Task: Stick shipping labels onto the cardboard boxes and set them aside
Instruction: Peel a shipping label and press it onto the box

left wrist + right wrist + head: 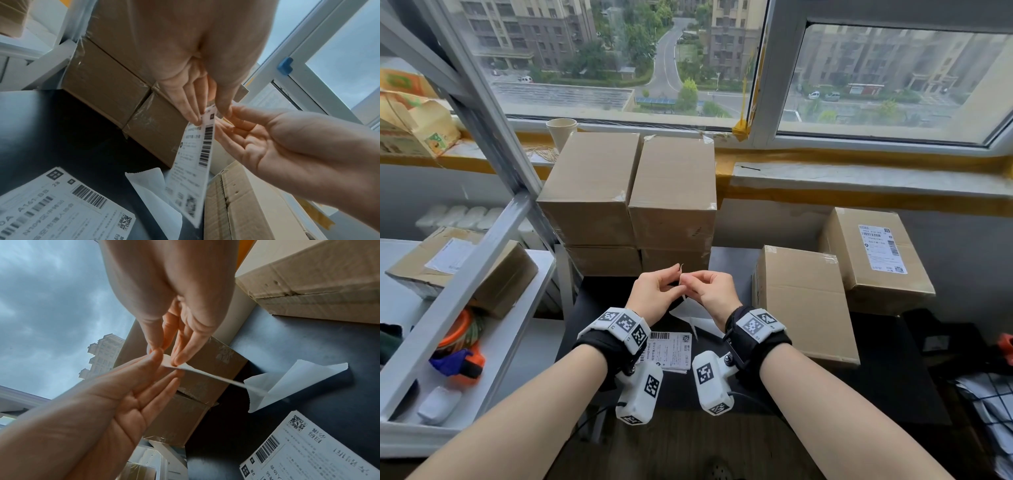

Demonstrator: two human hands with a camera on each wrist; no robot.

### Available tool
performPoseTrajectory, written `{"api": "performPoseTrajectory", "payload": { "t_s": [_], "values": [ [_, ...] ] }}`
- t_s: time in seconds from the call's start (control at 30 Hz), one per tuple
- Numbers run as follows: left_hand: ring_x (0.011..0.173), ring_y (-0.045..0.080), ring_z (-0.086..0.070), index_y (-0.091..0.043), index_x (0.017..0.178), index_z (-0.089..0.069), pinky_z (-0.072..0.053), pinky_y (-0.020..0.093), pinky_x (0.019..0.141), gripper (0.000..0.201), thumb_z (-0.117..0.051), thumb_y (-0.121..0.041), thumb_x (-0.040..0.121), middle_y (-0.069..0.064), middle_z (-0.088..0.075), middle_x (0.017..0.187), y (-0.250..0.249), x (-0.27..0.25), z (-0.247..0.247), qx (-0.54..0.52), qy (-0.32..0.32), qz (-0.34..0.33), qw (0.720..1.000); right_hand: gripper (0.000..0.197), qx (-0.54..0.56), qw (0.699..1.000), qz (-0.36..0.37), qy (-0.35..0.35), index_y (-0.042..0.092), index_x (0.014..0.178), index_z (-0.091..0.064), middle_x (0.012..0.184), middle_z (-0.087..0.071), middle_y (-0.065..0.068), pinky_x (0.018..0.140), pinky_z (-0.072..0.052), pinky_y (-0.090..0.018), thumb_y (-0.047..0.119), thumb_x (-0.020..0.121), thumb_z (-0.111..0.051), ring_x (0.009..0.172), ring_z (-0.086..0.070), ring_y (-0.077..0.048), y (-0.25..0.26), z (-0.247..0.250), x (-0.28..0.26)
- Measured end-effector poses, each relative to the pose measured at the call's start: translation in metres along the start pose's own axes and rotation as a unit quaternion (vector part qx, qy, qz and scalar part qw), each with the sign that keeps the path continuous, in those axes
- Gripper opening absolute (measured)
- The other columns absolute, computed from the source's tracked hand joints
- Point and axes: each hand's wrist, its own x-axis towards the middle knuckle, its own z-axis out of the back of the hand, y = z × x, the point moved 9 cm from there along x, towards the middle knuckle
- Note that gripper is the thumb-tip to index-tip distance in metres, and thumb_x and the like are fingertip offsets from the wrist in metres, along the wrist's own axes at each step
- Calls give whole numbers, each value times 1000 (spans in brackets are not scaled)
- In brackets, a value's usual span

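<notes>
Both hands meet above the dark table (876,394) and hold one shipping label (195,162) by its top end. My left hand (677,274) pinches it between thumb and fingers, with the printed side towards the left wrist camera. My right hand (691,281) pinches the same corner (170,361) from the other side. The label hangs down edge-on (216,377) between them. A plain cardboard box (804,301) lies just right of my hands. Behind it sits a box bearing a label (873,253).
A stack of printed labels (671,349) lies on the table under my wrists, with a loose white backing sheet (287,382) beside it. Stacked plain boxes (633,198) stand straight ahead against the window sill. A white shelf unit (482,274) with a box stands at left.
</notes>
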Motion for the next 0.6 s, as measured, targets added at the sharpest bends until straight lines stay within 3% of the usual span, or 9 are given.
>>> {"api": "performPoseTrajectory", "payload": {
  "t_s": [0.07,0.17,0.3,0.4,0.6],
  "values": [
    [113,22,-60,4,136,-41,-49,37,98,53,-61,-4,87,18,-61,124,6,-1,-1,-52,5,27,998,9,19,1000,-5,4,1,85,-66,84,-66,-12,80,-55,-22,7,89,-61,81,-63,-17,-1,0,1],
    [101,24,-66,0,124,-47,-52,37,92,34,-55,-7,91,21,-66,111,12,-1,3,-81,-9,40,996,9,31,999,-9,7,4,82,-65,80,-65,-8,72,-55,-16,7,89,-60,76,-63,-13,-2,-3,1],
    [90,23,-68,-11,94,-55,-54,37,87,6,-59,-10,90,15,-70,93,16,-1,9,-94,-17,38,995,12,6,1000,-8,4,2,90,-68,83,-67,-6,77,-54,-20,12,89,-62,80,-63,-11,-7,-8,1],
    [85,22,-68,-11,88,-57,-55,34,84,3,-58,-9,90,18,-69,91,18,-2,11,-103,-11,40,994,12,-2,1000,-10,11,5,87,-70,84,-68,-4,78,-53,-22,14,89,-62,82,-63,-10,-11,-12,2],
    [88,32,-69,-13,81,-58,-56,45,85,9,-59,-9,89,21,-68,87,32,-5,25,-83,-40,52,994,12,1,999,-31,17,2,87,-67,83,-66,-8,79,-55,-24,10,91,-58,84,-65,-17,-19,-22,2]
  ]
}}
